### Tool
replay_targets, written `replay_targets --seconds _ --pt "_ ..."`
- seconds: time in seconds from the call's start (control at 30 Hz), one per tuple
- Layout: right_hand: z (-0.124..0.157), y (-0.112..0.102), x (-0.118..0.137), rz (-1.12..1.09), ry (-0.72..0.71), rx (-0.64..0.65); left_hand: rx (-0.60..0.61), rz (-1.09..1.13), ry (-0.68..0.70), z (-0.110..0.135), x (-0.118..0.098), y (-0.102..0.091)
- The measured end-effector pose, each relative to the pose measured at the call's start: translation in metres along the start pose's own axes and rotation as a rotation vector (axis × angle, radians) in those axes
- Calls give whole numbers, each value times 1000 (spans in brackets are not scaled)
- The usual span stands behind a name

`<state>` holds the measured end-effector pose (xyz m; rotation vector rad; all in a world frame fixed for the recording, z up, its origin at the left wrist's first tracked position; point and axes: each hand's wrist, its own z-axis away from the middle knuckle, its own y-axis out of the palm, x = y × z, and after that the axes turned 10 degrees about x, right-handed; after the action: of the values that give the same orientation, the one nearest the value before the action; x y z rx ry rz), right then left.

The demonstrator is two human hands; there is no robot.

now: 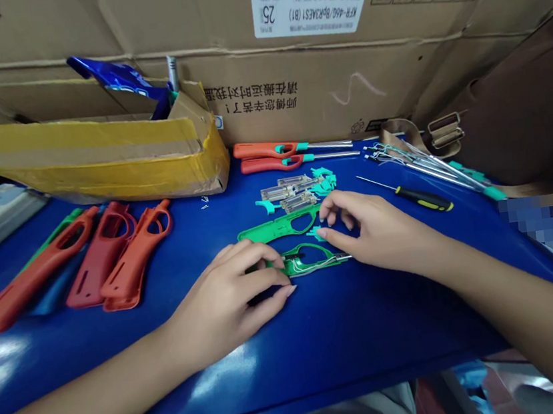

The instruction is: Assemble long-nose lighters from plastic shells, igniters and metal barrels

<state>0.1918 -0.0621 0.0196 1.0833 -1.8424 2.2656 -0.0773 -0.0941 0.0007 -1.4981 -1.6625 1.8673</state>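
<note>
My left hand [243, 285] curls its fingers around the left end of a green lighter shell half [320, 253], which lies on the table with its inner side up. Thin wires and a metal rod run inside that shell. At the shell's upper edge, my right hand [367, 229] pinches a small teal trigger [315, 232] between thumb and fingertips. Just behind is the other green shell half [279, 227], also lying open side up. Clear fuel tanks [298, 201] and loose teal triggers [324, 181] form a small heap beyond it.
Orange and red lighter shells [136, 258] lie at left, before a yellow-taped carton [149, 155]. Two assembled orange lighters [271, 164] rest at the back. A screwdriver [424, 198] and metal lighter tubes with wires [441, 170] lie at right. A large cardboard box [342, 85] walls the back.
</note>
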Motion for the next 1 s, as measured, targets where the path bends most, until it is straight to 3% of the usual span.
replay_targets --seconds 0.17,0.43,0.57,0.7,1.0 --pt "6 -8 -3 167 0 151 -31 -25 -14 -2 0 -2" --pt "11 -19 4 167 -251 169 -12 -84 -41 0 4 -2" --pt "14 -18 9 301 -319 197 -15 -108 -36 -1 6 0" --pt "14 -15 9 350 -314 234 -10 -119 -17 -1 7 0" --pt "9 -6 10 216 -287 265 -46 -41 8 -2 4 1"
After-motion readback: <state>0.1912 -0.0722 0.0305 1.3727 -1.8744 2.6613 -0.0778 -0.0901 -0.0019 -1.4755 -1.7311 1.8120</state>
